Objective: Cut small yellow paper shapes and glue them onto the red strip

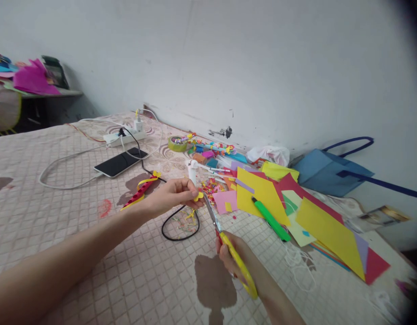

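Observation:
My left hand (173, 195) is closed in a pinch on a small yellow paper piece (198, 196), held above the bed. My right hand (240, 262) grips yellow-handled scissors (229, 241). Their metal blades point up and left, and the tips meet the yellow piece. Small paper scraps (186, 219) lie on the cover below the hands.
Coloured paper sheets (325, 228) and a green marker (271, 220) lie to the right. A blue bag (330, 169) leans on the wall. A phone (120, 162), power strip (125, 136), cables, a tape roll (176, 143) and pens sit beyond the hands. A red-and-yellow paper strip (139, 192) lies at left.

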`<state>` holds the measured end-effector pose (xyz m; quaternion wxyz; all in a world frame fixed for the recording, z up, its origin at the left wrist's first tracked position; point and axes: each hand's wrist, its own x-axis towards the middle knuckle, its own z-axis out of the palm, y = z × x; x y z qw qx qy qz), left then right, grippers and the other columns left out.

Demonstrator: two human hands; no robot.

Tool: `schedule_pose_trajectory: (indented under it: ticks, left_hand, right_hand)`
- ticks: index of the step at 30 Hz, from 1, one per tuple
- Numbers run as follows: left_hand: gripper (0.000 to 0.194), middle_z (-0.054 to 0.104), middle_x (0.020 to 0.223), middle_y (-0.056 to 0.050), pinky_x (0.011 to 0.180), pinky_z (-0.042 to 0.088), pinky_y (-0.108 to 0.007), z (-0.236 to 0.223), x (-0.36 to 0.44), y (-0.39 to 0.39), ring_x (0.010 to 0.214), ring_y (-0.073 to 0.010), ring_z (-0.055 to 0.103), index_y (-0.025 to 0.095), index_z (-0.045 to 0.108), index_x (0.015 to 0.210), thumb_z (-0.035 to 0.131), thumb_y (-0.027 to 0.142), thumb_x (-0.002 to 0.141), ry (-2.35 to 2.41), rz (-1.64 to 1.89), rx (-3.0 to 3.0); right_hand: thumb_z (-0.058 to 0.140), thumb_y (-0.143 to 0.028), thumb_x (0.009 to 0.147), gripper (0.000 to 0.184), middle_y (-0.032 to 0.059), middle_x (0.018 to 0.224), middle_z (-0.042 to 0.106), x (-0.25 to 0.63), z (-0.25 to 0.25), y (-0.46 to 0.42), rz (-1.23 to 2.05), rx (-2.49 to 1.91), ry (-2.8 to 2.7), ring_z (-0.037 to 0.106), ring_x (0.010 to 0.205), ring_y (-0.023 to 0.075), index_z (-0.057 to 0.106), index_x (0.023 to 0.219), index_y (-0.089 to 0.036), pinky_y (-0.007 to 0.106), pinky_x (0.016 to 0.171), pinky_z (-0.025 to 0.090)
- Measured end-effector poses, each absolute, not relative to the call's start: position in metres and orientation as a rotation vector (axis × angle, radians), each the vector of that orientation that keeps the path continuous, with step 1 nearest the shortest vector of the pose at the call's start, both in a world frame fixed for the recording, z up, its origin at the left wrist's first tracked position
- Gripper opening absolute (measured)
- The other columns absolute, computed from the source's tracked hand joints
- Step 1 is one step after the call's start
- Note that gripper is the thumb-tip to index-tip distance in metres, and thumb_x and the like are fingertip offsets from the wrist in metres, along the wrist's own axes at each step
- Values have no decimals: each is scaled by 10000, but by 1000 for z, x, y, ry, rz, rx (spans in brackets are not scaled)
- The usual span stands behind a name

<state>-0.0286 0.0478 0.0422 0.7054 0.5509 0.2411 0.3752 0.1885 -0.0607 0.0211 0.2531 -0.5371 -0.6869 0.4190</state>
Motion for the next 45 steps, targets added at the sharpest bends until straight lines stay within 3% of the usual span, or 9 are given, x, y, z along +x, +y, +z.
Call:
schedule_pose_trajectory:
  ticks: [11,31,38,41,45]
  left_hand:
    - [183,714,771,-62,685,527,-245,44,-31,50,688,-122,676,134,531,741,662,261,758,530,800,1236]
    - [154,710,814,-68,731,515,-285,43,-35,53,735,-139,677,139,538,759,630,258,790,498,766,1263]
    - [181,683,808,-54,727,490,-265,45,-26,44,741,-127,648,134,541,735,662,268,753,553,800,1138]
    - [206,623,697,0,664,465,-237,40,-14,31,647,-94,599,143,539,738,663,307,744,661,811,1055]
    - [241,523,583,48,522,371,-190,32,-2,13,492,-45,464,139,546,723,653,354,744,762,754,1091]
  right_hand:
    - [331,-698,795,516,-67,496,335,190,16,-60,1118,-1442,-1865,289,390,62,392,664,-203,187,354,235]
    - [495,-554,783,405,-63,508,336,183,22,-60,1129,-1473,-1774,300,414,67,389,611,-203,195,374,244]
    - [424,-721,734,532,-75,478,331,185,14,-58,1240,-1401,-1644,287,362,62,430,669,-192,204,346,231]
    - [456,-718,721,529,-88,457,336,185,10,-57,1289,-1375,-1524,289,338,57,438,712,-189,196,336,223]
    - [570,-564,751,392,-83,483,399,183,12,-56,1271,-1359,-1428,359,369,61,449,730,-191,182,362,282]
